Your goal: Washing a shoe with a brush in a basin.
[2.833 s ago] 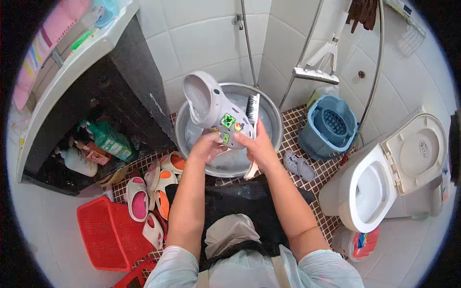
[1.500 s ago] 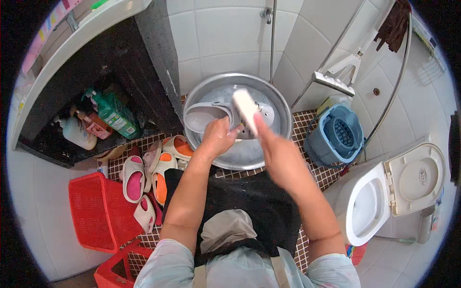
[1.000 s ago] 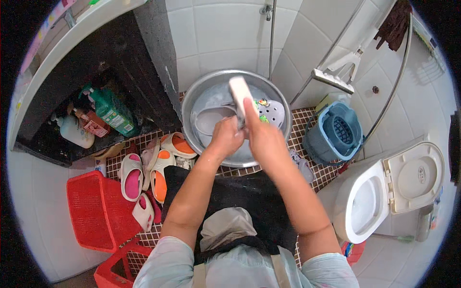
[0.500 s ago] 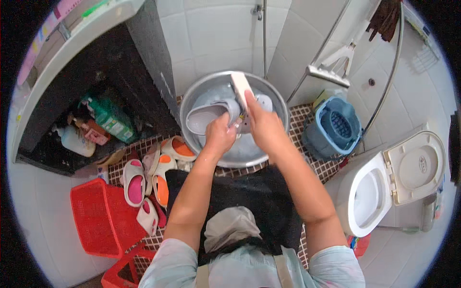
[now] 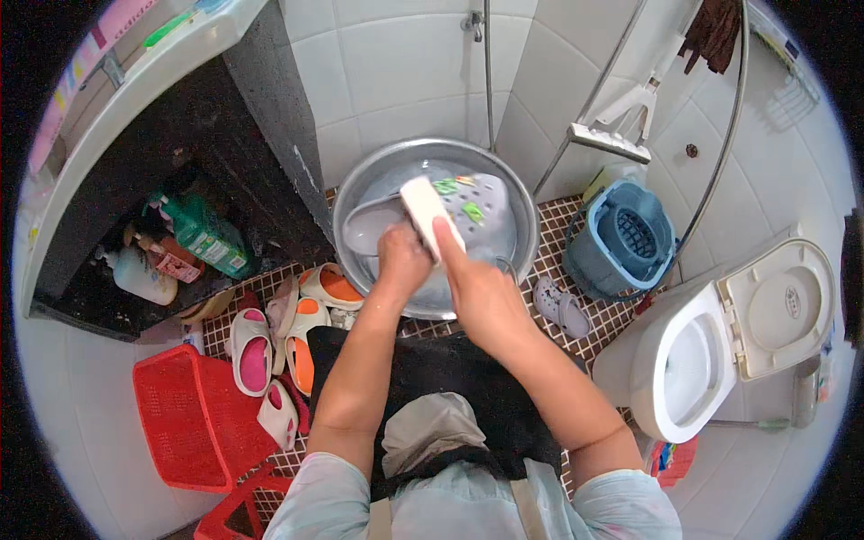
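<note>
A round metal basin (image 5: 358,191) holding water stands on the tiled floor against the wall. In it lies a grey perforated clog (image 5: 490,205) with small green charms on its top. My left hand (image 5: 401,259) reaches into the basin and grips the clog at its near side. My right hand (image 5: 472,283) holds a white oblong brush (image 5: 427,207), one finger stretched along it, and presses it on the clog. Both forearms come up from my lap, which a black apron covers.
Left of the basin lie several slippers (image 5: 270,335) beside two red baskets (image 5: 191,418). Bottles (image 5: 205,236) sit under a dark counter. On the right are a blue mop bucket (image 5: 623,243), small grey sandals (image 5: 558,306) and an open toilet (image 5: 693,364).
The clog, earlier held up above the basin, now lies down in it. The white brush has shifted over the clog while both hands stay on them.
</note>
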Demonstrator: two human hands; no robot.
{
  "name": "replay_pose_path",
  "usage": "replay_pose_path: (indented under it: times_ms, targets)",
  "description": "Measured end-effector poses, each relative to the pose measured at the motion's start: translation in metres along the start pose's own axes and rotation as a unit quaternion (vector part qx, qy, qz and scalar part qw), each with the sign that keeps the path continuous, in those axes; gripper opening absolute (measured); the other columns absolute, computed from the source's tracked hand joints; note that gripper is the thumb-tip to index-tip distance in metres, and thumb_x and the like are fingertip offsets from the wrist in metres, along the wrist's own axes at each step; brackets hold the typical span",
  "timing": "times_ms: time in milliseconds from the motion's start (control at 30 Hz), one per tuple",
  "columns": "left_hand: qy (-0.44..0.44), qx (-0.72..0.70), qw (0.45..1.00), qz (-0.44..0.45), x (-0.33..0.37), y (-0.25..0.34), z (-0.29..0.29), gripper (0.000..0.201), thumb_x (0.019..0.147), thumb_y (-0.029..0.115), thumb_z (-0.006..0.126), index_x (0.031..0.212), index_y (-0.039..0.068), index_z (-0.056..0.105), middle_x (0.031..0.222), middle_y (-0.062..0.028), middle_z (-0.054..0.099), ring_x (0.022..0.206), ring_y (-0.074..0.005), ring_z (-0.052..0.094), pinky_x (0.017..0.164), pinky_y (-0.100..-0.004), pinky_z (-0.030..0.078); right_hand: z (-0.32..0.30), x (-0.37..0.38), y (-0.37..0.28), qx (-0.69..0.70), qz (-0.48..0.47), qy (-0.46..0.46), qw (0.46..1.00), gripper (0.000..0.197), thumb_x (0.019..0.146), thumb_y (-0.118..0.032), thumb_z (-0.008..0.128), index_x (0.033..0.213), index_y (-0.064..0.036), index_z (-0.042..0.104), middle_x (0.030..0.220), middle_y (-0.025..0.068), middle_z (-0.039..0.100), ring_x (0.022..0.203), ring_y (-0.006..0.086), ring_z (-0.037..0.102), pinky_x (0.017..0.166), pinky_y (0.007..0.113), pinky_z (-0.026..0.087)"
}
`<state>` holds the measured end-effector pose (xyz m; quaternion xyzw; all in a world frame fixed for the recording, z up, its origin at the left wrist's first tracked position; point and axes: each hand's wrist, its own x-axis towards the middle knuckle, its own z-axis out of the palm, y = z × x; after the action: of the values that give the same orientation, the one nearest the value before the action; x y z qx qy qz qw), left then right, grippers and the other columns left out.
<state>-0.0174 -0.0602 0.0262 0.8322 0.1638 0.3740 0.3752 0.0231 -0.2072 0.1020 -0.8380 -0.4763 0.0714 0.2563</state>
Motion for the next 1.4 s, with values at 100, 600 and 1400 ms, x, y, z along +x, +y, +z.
replay_pose_path:
  times_ms: [100,600,1400]
  targets:
    - [-0.017,0.108,0.993,0.047,-0.003,0.008,0.014,0.015,0.074,0.013,0.061,0.085,0.003,0.056,0.073,-0.0190,0.062,0.069,-0.0407,0.057,0.067,-0.0475,0.043,-0.001,0.047,0.030,-0.025,0.029,0.058,0.998,0.054,0.091,-0.015,0.045,0.141,-0.0181,0.027,0.071,0.0276,0.059,0.066,0.0446,0.059,0.063,0.053,0.045]
    - [0.004,0.115,0.993,0.008,-0.004,-0.003,0.001,0.017,0.071,0.009,0.062,0.088,0.004,0.061,0.074,-0.0160,0.062,0.071,-0.0367,0.058,0.071,-0.0436,0.042,-0.028,0.027,0.011,-0.040,-0.010,0.005,0.999,0.057,0.086,-0.013,0.044,0.140,-0.0148,0.026,0.074,0.0252,0.062,0.069,0.0408,0.063,0.061,0.051,0.049]
    - [0.041,-0.009,0.998,0.050,-0.002,0.019,-0.005,0.018,0.076,0.014,0.066,0.089,0.002,0.063,0.075,-0.0167,0.062,0.070,-0.0348,0.054,0.068,-0.0425,0.042,-0.035,0.053,0.095,0.138,0.020,0.247,0.959,0.059,0.087,-0.021,0.055,0.140,-0.0127,0.031,0.104,0.0249,0.061,0.090,0.0331,0.063,0.080,0.041,0.049]
